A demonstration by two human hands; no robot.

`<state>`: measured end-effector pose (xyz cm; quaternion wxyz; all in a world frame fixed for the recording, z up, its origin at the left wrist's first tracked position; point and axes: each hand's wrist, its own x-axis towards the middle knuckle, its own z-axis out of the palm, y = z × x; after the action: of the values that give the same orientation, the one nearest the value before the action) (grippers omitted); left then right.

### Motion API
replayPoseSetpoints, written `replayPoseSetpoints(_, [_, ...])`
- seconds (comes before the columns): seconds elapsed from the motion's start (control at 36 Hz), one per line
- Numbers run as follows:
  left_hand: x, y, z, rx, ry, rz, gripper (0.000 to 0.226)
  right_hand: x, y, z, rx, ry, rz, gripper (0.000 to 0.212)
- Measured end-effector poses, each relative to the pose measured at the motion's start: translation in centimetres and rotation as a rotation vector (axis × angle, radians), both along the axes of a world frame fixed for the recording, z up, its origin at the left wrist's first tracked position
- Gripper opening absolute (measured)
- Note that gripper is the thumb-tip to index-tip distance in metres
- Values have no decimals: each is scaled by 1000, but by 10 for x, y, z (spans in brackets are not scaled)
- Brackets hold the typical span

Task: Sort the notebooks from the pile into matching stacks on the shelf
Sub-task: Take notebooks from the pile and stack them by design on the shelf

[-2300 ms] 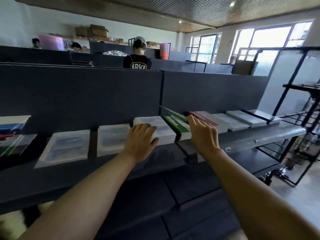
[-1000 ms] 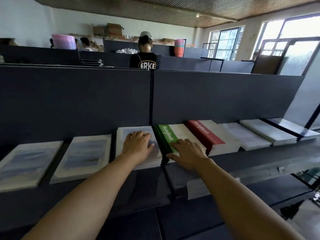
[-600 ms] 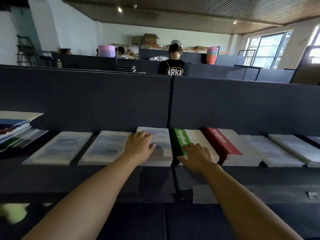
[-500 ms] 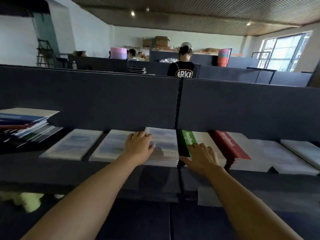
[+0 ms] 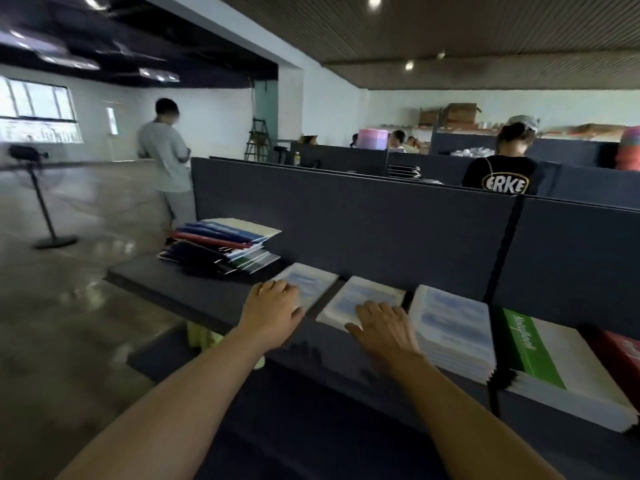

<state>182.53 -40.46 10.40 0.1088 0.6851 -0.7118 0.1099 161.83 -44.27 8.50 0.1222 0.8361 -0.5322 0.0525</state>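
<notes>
Now, at centre left of the frame, the mixed pile (image 5: 221,245) is seen on the dark shelf (image 5: 194,289). Just right of it, the left hand (image 5: 272,306) is laid flat, fingers relaxed, on the first blue-white stack (image 5: 310,282). The right hand (image 5: 382,327) is spread flat on the second stack (image 5: 367,296); nothing is gripped. Lower right, a green-spined stack (image 5: 550,365) is seen.

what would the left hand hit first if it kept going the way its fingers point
The left hand rests flat on the leftmost blue-white stack, fingers pointing up and right. Going on, it would slide across that stack and probably meet the dark divider panel behind it; the mixed pile lies off to the left.
</notes>
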Motion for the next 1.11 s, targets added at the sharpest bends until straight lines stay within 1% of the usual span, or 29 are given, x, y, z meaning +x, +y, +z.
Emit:
replayPoseSetpoints(0.08, [42,11,3,-3,9,65,42,42,-2,4,5,5,57,47])
replayPoseSetpoints(0.22, [110,25,10,13,-6,136,45,113,-7,10,9,19,86,45])
replayPoseSetpoints(0.36, [172,34,12,18,-63,167,44,173,-7,12,-54,152,183,37])
replayPoseSetpoints(0.42, [193,35,12,14,-77,172,43,194,-11,11,-38,182,196,39])
replayPoseSetpoints(0.53, [227,29,9,21,-75,179,44,227,-20,10,1,138,158,39])
replayPoseSetpoints(0.64, [247,13,6,32,-83,149,44,246,-31,17,-2,-3,67,42])
replayPoseSetpoints(0.75, [255,-10,3,43,-78,107,42,253,-51,24,4,-58,13,43])
replayPoseSetpoints(0.86, [257,-41,-2,16,-52,76,41,254,-78,31,-39,-65,-22,36])
replayPoseSetpoints(0.92, [257,-58,-3,-2,-50,71,41,252,-95,32,-55,-36,-37,33])
replayPoseSetpoints(0.97, [257,-75,-2,-14,-54,66,41,251,-112,34,-59,0,-56,39])
replayPoseSetpoints(1.03, [257,-91,2,-18,-52,60,40,251,-127,37,-53,5,-70,48])
replayPoseSetpoints(1.11, [257,-114,6,-47,-51,59,39,253,-150,38,-52,16,-65,55])
